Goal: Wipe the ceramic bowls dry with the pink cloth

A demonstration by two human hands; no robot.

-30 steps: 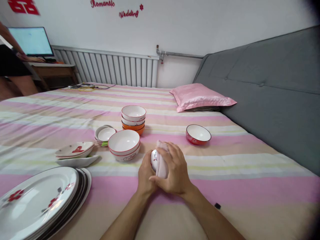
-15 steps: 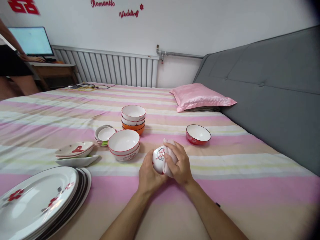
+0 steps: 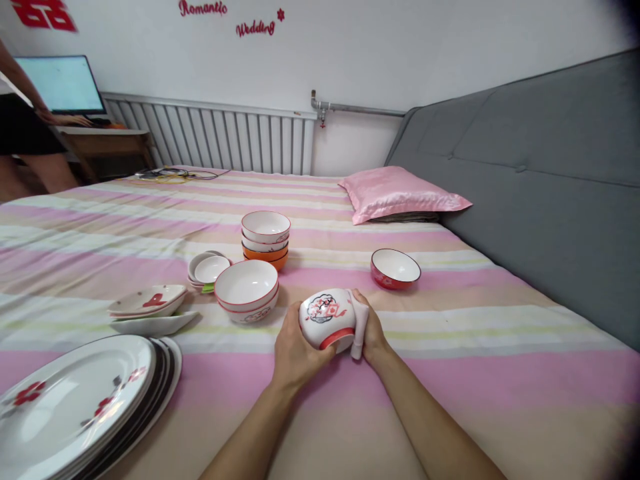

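A white bowl [image 3: 327, 315] with a red foot and a dark-and-red blossom drawing is tilted on its side above the bed. My left hand [image 3: 296, 348] is closed round its left side, thumb near the foot. On the other side my right hand [image 3: 374, 333] grips a pale pink cloth [image 3: 359, 325] pressed against the bowl; its fingers are partly hidden behind the cloth. Left of my hands stand two nested red-rimmed white bowls [image 3: 247, 291]. A red bowl [image 3: 395, 270] with a white inside sits beyond my right hand.
A bowl stack [image 3: 265, 245], small dishes [image 3: 212, 269], leaf-shaped dishes [image 3: 150, 300] and a plate stack [image 3: 75, 393] are on the left of the striped bed [image 3: 320, 427]. A pink pillow [image 3: 400, 192] lies by the grey headboard [image 3: 525, 147]. A person [image 3: 30, 133] stands at a monitor [image 3: 60, 83].
The bowl has turned in my hands, so its drawing and red foot now show. My right hand with the cloth has shifted from over the bowl to its right side.
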